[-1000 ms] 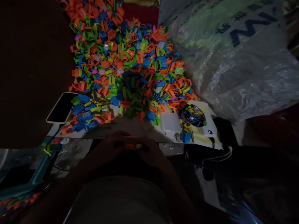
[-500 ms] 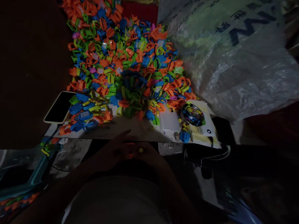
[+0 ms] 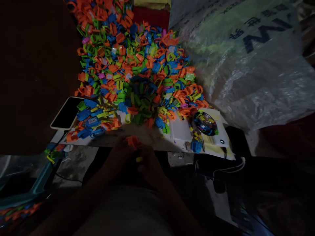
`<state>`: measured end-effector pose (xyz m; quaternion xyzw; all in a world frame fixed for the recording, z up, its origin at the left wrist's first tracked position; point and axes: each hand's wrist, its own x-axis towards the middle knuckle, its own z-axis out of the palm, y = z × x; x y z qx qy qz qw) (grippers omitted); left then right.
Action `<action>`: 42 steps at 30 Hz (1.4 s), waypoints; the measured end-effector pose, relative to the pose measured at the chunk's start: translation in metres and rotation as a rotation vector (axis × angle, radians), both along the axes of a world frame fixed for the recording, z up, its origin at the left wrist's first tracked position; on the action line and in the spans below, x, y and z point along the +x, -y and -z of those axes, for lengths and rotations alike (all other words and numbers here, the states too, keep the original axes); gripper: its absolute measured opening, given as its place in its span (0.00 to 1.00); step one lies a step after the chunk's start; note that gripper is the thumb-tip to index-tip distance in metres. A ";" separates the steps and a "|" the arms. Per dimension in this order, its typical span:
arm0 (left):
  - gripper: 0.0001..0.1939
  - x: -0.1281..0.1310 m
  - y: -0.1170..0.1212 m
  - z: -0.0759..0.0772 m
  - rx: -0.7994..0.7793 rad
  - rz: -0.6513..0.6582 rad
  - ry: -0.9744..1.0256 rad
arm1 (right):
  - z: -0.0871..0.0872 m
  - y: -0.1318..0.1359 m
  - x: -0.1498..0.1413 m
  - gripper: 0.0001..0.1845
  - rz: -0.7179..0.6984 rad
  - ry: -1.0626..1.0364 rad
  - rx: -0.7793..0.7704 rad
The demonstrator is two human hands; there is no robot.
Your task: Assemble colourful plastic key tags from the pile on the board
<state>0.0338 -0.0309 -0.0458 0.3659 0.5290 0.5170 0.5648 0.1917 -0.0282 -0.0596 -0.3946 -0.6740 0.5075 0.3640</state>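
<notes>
Close to the table's front edge, my left hand (image 3: 120, 151) is closed on an orange plastic toy watch (image 3: 133, 142). My right hand (image 3: 149, 161) is beside it, its fingers curled around a small yellow piece (image 3: 139, 159); its fingertips come close to the orange watch, and contact is hard to make out in the dim light. In front of both hands spreads a big heap of toy watches (image 3: 137, 59) in orange, green, blue and yellow. A smaller group of blue and orange ones (image 3: 92, 122) lies to the left.
A phone (image 3: 67, 113) with a cable lies at the left table edge. On the right are a white box (image 3: 180, 129), a round metal bowl (image 3: 204, 123) of small colourful pieces and a white device (image 3: 222, 132). A large printed plastic bag (image 3: 246, 78) stands behind them.
Both hands have risen toward the table edge. The orange toy watch has come up with the left hand, and the right hand's fingers have curled around the yellow piece. The view has shifted slightly.
</notes>
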 end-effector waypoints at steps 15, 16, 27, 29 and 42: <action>0.18 -0.012 0.008 -0.023 0.330 0.114 -0.659 | -0.027 -0.011 0.012 0.08 0.268 0.170 0.274; 0.18 -0.012 0.008 -0.023 0.343 0.115 -0.669 | -0.026 -0.010 0.012 0.07 0.280 0.160 0.295; 0.22 -0.009 0.009 -0.029 0.345 0.047 -0.736 | -0.029 -0.006 0.012 0.09 0.290 0.125 0.540; 0.29 -0.010 0.010 -0.026 0.436 0.001 -0.791 | -0.029 -0.005 0.013 0.09 0.295 0.130 0.559; 0.12 -0.008 0.014 -0.040 0.632 0.042 -0.821 | -0.027 -0.001 0.015 0.06 0.315 0.136 0.633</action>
